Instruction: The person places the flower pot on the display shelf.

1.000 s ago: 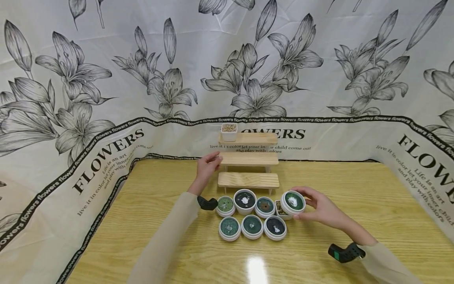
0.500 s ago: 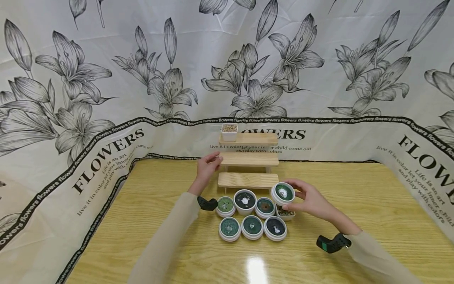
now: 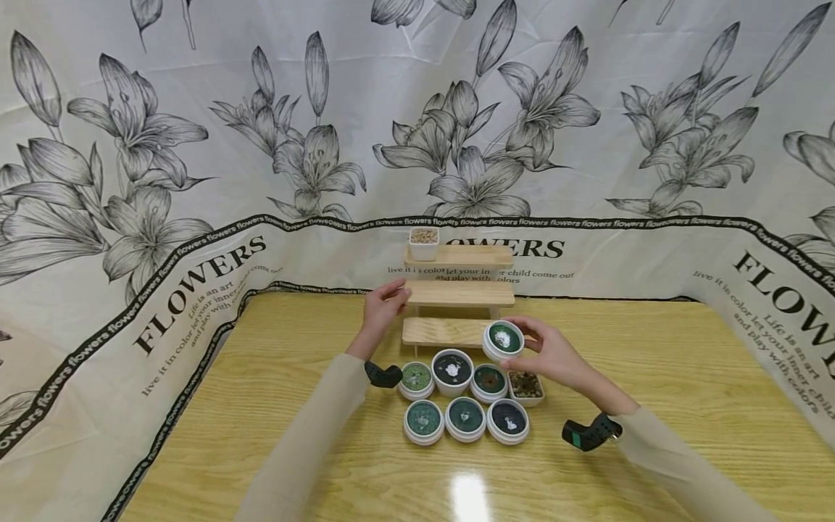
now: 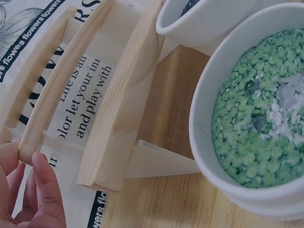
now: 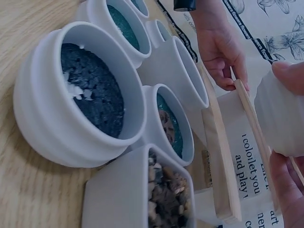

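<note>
My right hand (image 3: 548,352) grips a round white pot (image 3: 503,341) with green filling and a white patch. In the head view the pot overlaps the right end of the lowest wooden shelf (image 3: 443,331); the right wrist view shows only the white side of the held pot (image 5: 280,114). My left hand (image 3: 383,310) pinches the left end of the middle shelf (image 3: 459,293), thumb and finger on the board's end in the left wrist view. A square white pot (image 3: 424,245) filled with small pebbles stands at the left of the top shelf (image 3: 476,256).
Several round white pots stand in two rows before the shelf, among them a light green one (image 3: 416,378), a tall dark one (image 3: 452,371) and a front dark one (image 3: 508,420). A square pebble pot (image 3: 525,388) stands at their right. A flower-printed cloth (image 3: 326,254) hangs behind.
My right hand has carried the round pot left and up, from over the square pebble pot to the lowest shelf's right end. The left hand has stayed at the middle shelf.
</note>
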